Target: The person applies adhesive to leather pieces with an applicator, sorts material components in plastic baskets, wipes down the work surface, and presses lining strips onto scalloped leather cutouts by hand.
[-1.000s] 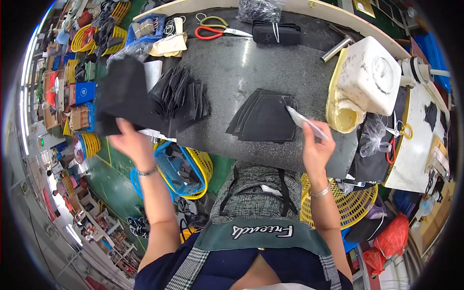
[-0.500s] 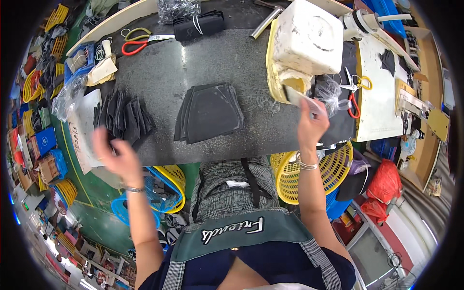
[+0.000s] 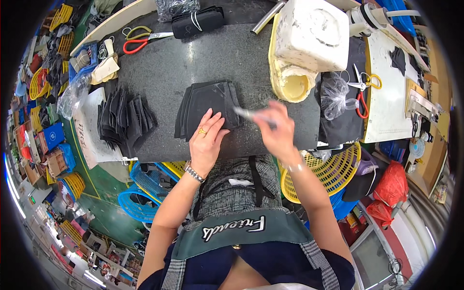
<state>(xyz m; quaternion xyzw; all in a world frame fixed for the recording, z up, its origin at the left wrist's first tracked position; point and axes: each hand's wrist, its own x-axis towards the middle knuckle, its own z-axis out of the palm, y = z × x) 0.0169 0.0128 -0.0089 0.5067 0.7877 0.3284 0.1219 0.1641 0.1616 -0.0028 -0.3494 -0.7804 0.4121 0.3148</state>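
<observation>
A fanned stack of flat black pieces (image 3: 205,99) lies mid-table, its layers stepped out at the left edge. My left hand (image 3: 207,140) rests on the stack's near part, fingers stretched out over it. In my right hand (image 3: 276,128) is a pale-handled brush (image 3: 245,113), smeared by motion, its tip at the stack's right edge. Whether the bristles touch the top piece I cannot tell. Beyond my right hand stands a white plastic container (image 3: 311,36) with a cream-crusted round mouth (image 3: 295,88). More black pieces (image 3: 124,118) lie bunched at the left.
Red-handled scissors (image 3: 137,44) and a tied black bundle (image 3: 198,23) lie along the back. At right are a clear plastic bag (image 3: 333,94) and another pair of scissors (image 3: 360,87). A yellow basket (image 3: 324,176) sits below the table's front edge, blue baskets (image 3: 137,203) at lower left.
My right hand has brought the brush leftward from the container's mouth to the stack's right edge. My left hand has moved from the bunched pieces onto the stack.
</observation>
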